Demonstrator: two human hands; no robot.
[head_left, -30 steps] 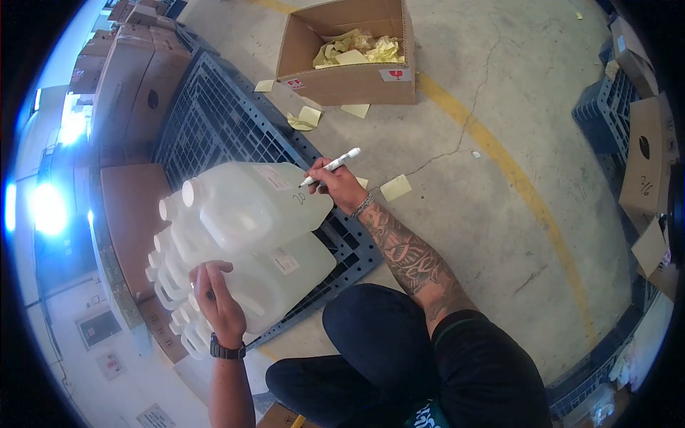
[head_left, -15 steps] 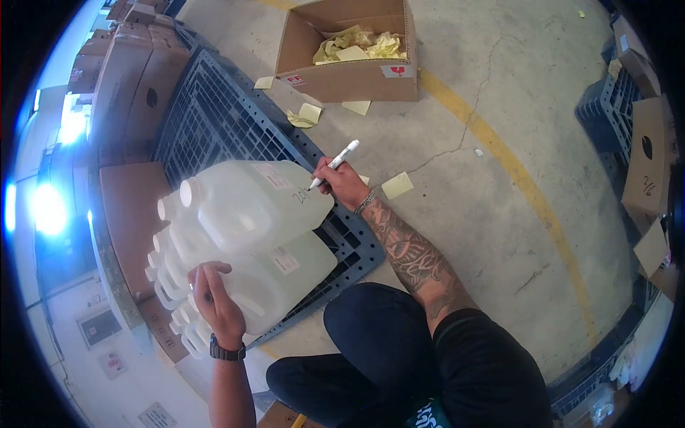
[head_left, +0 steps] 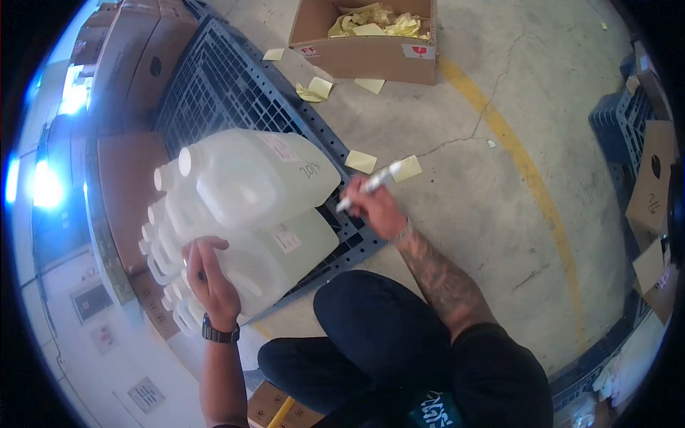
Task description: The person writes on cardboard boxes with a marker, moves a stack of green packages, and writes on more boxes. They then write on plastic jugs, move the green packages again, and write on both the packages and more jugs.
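My right hand [head_left: 374,207] is closed around a white marker [head_left: 383,177], off the jugs and just past the pallet's edge. To its left, a translucent white jug [head_left: 257,182] lies on its side with a pink-and-white label and black handwriting on its base. Under it lies another labelled jug [head_left: 303,250]. My left hand [head_left: 212,278] is against the lower jug, its fingers curled together; what they hold, if anything, is hidden. White caps of several more jugs [head_left: 153,214] point left. The jugs rest on a dark blue plastic pallet [head_left: 235,78].
An open cardboard box [head_left: 371,60] holds crumpled yellow paper. Yellow sheets [head_left: 362,161] lie on the concrete floor. Stacked cartons [head_left: 132,60] stand at the back left. At right are another pallet [head_left: 615,118] and cartons [head_left: 649,175]. A yellow line [head_left: 531,171] curves across the floor.
My right hand has pulled the marker off the upper jug, moving right and down. The handwriting there is longer. My left hand stays by the lower jug; the view has shifted slightly.
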